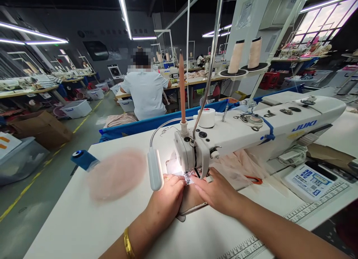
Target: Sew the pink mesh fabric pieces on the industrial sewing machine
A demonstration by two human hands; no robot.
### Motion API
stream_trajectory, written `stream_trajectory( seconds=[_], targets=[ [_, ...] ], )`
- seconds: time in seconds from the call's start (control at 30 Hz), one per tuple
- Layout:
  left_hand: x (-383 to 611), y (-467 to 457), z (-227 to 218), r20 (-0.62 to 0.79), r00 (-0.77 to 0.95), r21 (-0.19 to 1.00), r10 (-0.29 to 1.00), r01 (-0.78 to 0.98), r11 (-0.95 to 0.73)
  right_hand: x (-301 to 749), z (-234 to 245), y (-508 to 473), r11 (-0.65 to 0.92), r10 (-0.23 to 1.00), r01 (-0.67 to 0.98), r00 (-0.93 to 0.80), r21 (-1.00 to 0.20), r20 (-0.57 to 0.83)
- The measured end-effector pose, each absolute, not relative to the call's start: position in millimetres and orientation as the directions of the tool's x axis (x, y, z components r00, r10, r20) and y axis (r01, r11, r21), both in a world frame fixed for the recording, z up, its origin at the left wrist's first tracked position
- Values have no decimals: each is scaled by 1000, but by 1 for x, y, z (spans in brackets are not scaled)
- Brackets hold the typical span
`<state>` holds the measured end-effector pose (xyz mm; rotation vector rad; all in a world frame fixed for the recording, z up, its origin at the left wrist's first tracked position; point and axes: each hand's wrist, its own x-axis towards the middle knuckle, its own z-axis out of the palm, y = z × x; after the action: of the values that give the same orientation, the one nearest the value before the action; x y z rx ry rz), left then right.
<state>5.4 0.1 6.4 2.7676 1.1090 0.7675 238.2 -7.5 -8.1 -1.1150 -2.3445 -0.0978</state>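
Note:
A white sewing machine [223, 143] stands on the table, its lamp lighting the needle area. At the presser foot [189, 176] lies a beige-pink fabric piece [192, 199] with a darker edge. My left hand [169, 195] rests on the left side of this fabric, fingers curled and pressed together close to the foot. From the other side my right hand [219, 190] grips it, with the fingertips partly hidden beside the machine head. Sheer pink fabric [237, 164] spreads behind my right hand. The small lamp [154, 169] hangs just above my left hand.
A round sheer pink piece [119, 173] and a blue thread cone [84, 159] lie on the left. Orange-handled scissors [254, 180], a white box [310, 180] and a printed ruler [327, 193] are at right. A person in a white shirt [148, 91] sits ahead.

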Motion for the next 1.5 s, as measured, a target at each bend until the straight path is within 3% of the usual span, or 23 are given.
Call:
stream_trajectory(
  seconds=[0.17, 0.27, 0.37, 0.47, 0.53, 0.67, 0.87, 1.03, 1.1, 1.27, 1.43, 1.5],
  targets=[
    [-4, 5, 6, 412, 556, 176, 722, 729, -661, 243, -9, -8, 677, 670, 718, -514, -158, 536],
    [-2, -3, 19, 299, 522, 134, 799, 806, -577, 245, -12, -9, 722, 626, 677, -549, -145, 554],
    [-3, -18, 43, 103, 556, 190, 825, 803, -565, 247, -12, -14, 781, 576, 607, -612, -146, 542],
    [-11, -24, 67, 149, 531, 248, 834, 796, -551, 242, -5, -22, 819, 560, 523, -640, -236, 526],
    [-18, -19, 77, 216, 465, 226, 858, 832, -507, 231, 3, -26, 821, 570, 475, -642, -316, 513],
    [-25, -13, 78, -22, 515, 159, 857, 848, -506, 192, 12, -36, 781, 615, 436, -659, -446, 432],
    [-27, -45, 67, -209, 281, -51, 937, 953, -297, 164, -6, -46, 850, 509, 337, -723, -405, 468],
    [-22, -60, 69, -249, 226, -75, 942, 965, -251, 197, -4, -35, 815, 512, 272, -751, -511, 416],
    [-18, -56, 68, -225, 280, -31, 933, 955, -295, 204, -1, -32, 798, 525, 280, -758, -533, 388],
    [-11, -37, 57, -93, 458, 387, 884, 835, -391, 209, 8, -29, 766, 536, 251, -758, -592, 371],
    [-8, -25, 54, -96, 416, 524, 905, 794, -309, 222, 23, -18, 652, 597, 268, -758, -709, 262],
    [-4, -22, 51, -130, 390, 653, 912, 726, -217, 225, 24, -14, 581, 652, 306, -730, -754, 206]
  ],
)
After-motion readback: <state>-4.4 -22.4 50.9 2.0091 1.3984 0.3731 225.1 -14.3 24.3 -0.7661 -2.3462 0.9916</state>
